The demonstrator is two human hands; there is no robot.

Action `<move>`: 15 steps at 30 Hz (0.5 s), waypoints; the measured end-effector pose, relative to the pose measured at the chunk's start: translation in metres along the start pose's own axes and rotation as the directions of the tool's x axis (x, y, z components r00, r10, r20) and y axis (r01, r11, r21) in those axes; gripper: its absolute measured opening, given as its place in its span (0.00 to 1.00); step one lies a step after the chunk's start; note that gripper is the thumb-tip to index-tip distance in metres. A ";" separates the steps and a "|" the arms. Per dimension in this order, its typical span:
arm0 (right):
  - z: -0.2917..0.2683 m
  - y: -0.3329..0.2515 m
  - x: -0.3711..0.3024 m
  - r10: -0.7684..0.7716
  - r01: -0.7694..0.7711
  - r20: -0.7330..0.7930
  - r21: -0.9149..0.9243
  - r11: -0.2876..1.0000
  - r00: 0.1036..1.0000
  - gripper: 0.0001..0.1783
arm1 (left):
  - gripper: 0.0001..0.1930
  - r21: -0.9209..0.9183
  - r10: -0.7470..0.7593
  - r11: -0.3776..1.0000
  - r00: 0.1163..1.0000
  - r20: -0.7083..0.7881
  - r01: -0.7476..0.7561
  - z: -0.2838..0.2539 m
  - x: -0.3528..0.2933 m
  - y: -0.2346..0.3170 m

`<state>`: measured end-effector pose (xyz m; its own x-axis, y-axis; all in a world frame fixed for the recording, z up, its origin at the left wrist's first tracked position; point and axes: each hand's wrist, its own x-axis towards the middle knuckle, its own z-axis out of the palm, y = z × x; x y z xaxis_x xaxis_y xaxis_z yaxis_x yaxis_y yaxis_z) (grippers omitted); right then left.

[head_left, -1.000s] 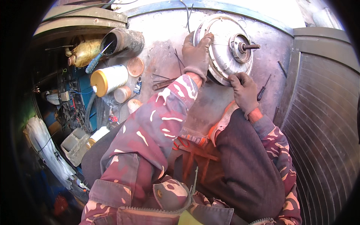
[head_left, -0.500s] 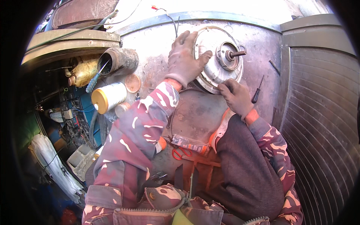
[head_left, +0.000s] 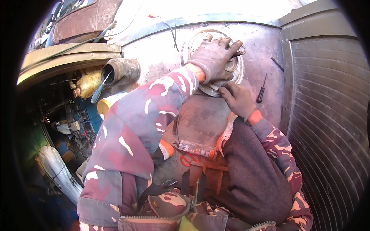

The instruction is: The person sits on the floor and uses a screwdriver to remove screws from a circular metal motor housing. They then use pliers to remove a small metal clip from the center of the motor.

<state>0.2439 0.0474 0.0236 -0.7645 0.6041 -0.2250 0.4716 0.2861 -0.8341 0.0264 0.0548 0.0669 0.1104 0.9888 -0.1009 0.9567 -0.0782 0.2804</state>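
Both hands are gloved and on the same part here. The left hand (head_left: 213,57) lies flat on top of the round metal motor housing (head_left: 231,71), fingers spread apart and draped over its face, so most of the disc is hidden under the palm and only the rim peeks out around the fingertips. The housing itself sits on the grey metal bench (head_left: 162,65), up near the far edge. The right hand (head_left: 238,101) is just below the left one, fingers curled together against the lower rim of the housing, though I can't tell whether it's actually pinching anything or just pressing there. Just to the right of the right hand's fingers, a small screwdriver with a dark handle (head_left: 261,92) lies on the bench, close but not touching. Well off to the left of the left hand's fingers there's a rusty pipe end (head_left: 119,71) lying on its side, and a yellow spool (head_left: 108,106) below it, partly hidden behind the camo sleeve (head_left: 131,127).
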 end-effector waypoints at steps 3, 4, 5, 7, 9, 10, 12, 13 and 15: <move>0.005 0.002 -0.004 -0.027 0.027 -0.050 0.000 1.000 0.998 0.17 | 0.48 0.022 -0.049 0.999 0.994 0.094 0.047 -0.002 0.007 0.004; 0.009 0.002 -0.005 -0.028 0.027 -0.075 -0.009 1.000 0.997 0.17 | 0.47 0.027 -0.060 0.998 0.992 0.111 0.058 -0.002 0.007 0.006; 0.013 0.002 -0.007 -0.042 0.041 -0.106 -0.014 0.999 0.994 0.17 | 0.46 0.032 -0.075 0.997 0.987 0.138 0.071 -0.003 0.007 0.009; 0.020 0.001 -0.012 -0.008 0.006 -0.137 -0.014 1.000 0.990 0.17 | 0.43 0.058 -0.091 0.995 0.988 0.128 0.084 -0.003 0.003 0.016; 0.025 0.003 -0.017 0.008 -0.010 -0.151 -0.017 1.000 0.988 0.17 | 0.44 0.051 -0.102 0.994 0.989 0.107 0.097 -0.002 -0.001 0.023; 0.026 0.004 -0.018 0.008 -0.011 -0.152 -0.024 1.000 0.988 0.17 | 0.44 0.064 -0.105 0.993 0.988 0.115 0.099 -0.001 -0.002 0.024; 0.029 0.007 -0.018 0.013 -0.020 -0.169 -0.038 0.999 0.985 0.17 | 0.43 0.079 -0.109 0.991 0.991 0.072 0.104 0.002 -0.004 0.025; 0.031 0.009 -0.019 0.020 -0.029 -0.184 -0.044 0.999 0.983 0.17 | 0.43 0.091 -0.118 0.990 0.990 0.079 0.111 0.004 -0.004 0.024; 0.035 0.009 -0.019 0.056 -0.065 -0.201 -0.041 0.997 0.978 0.17 | 0.42 0.132 -0.103 0.986 0.995 0.016 0.100 0.007 -0.004 0.022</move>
<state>0.2477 0.0128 0.0026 -0.6328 0.7564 -0.1654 0.5380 0.2760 -0.7964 0.0487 0.0483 0.0666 0.0157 0.9894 -0.1443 0.9900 0.0048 0.1408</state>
